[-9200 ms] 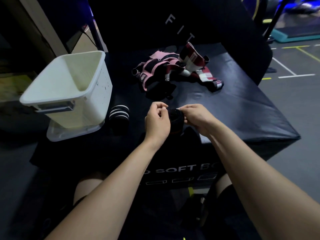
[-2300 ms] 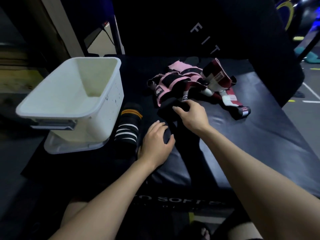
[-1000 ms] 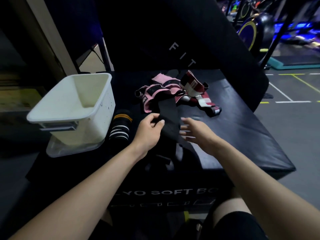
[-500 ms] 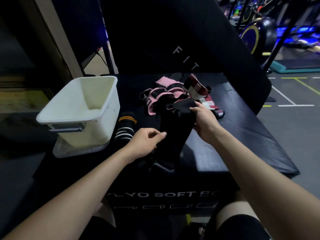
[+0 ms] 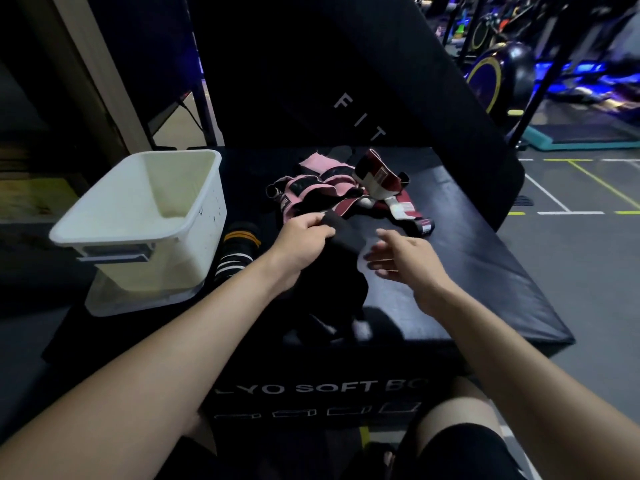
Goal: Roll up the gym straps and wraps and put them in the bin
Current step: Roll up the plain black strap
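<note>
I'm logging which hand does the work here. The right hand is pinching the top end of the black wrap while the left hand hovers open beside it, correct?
Not quite: the hands are swapped. In the head view the left hand pinches the top end of the black wrap, while the right hand hovers open beside it.

Our two forearms are bare from the frame's lower edge to the wrists, with no sleeve showing, and both the left hand and the right hand are bare as well, without gloves, rings, watch or band that we can make out. At the bottom of the view we wear dark black fabric shorts, the hem ending above a bare knee; dim light hides seams or markings on them
</note>
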